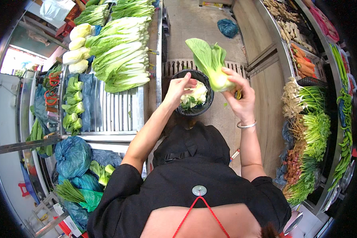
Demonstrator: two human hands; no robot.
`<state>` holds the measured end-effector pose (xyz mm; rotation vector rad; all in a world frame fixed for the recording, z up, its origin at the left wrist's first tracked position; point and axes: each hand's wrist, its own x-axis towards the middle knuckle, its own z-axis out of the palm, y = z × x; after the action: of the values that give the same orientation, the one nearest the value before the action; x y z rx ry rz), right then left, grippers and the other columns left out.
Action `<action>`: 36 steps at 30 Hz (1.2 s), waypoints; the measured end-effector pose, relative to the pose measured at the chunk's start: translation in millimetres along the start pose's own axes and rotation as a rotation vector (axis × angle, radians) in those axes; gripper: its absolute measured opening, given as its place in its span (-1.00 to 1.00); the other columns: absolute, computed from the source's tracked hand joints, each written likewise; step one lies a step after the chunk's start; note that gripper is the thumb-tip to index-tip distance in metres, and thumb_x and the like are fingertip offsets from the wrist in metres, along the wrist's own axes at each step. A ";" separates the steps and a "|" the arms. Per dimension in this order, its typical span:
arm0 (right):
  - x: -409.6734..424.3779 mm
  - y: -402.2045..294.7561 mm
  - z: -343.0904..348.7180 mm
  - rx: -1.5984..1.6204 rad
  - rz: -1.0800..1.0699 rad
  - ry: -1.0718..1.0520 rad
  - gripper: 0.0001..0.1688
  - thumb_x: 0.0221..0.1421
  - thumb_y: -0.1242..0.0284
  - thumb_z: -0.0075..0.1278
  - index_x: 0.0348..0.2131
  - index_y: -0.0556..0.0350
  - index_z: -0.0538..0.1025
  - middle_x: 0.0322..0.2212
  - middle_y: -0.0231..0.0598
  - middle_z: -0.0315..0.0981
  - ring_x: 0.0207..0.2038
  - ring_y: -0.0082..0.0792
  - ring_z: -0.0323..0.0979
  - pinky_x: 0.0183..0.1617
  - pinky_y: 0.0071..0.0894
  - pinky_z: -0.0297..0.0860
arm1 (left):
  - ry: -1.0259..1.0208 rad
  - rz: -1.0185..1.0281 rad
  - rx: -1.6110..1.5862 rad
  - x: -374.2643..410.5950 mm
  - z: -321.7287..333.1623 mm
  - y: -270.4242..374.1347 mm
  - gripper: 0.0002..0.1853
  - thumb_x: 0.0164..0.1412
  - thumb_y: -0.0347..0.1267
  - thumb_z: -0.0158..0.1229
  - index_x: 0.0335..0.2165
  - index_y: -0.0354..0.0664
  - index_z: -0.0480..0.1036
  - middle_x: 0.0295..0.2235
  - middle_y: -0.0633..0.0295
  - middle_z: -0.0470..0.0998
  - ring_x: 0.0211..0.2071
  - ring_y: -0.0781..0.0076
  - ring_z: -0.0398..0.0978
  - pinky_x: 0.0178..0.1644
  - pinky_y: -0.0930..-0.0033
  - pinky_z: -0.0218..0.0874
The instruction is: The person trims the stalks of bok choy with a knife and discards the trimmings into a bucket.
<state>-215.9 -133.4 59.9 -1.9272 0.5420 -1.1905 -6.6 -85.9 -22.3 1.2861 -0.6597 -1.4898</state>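
Observation:
My right hand (241, 92) grips a head of bok choy (212, 67) by its pale base, the leaves pointing up and to the left. Something small, yellow and dark (238, 94) shows between that palm and the fingers; I cannot tell what it is. My left hand (181, 87) hovers at the left rim of a black bin (209, 104), thumb apart from the fingers and nothing seen in it. Inside the bin lie pale and green leaf scraps (197, 93), partly behind my left hand.
On the left metal stand (116, 110) lie stacked leafy greens (122, 56), napa cabbages (77, 56) and a row of bok choy (74, 104). Along the right shelf are carrots (303, 64), spring onions (311, 96) and celery-like greens (316, 129). A blue plastic bag (227, 28) rests on the floor ahead.

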 end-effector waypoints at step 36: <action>2.7 -20.4 141.2 0.234 0.241 -0.239 -0.53 -0.07 0.54 0.10 -0.12 0.31 0.36 -0.36 -0.31 0.43 -0.36 -0.57 0.38 -0.28 -0.60 0.32 | -0.056 0.502 -0.344 -109.3 -67.0 22.7 -0.29 -0.09 -0.46 0.10 0.08 -0.30 0.09 0.09 0.03 0.19 0.11 0.22 0.16 0.20 0.20 -0.10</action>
<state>-90.9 -66.7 42.9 -1.7188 0.4698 -0.8188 54.5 20.7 20.6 0.7479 -0.6678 -1.1606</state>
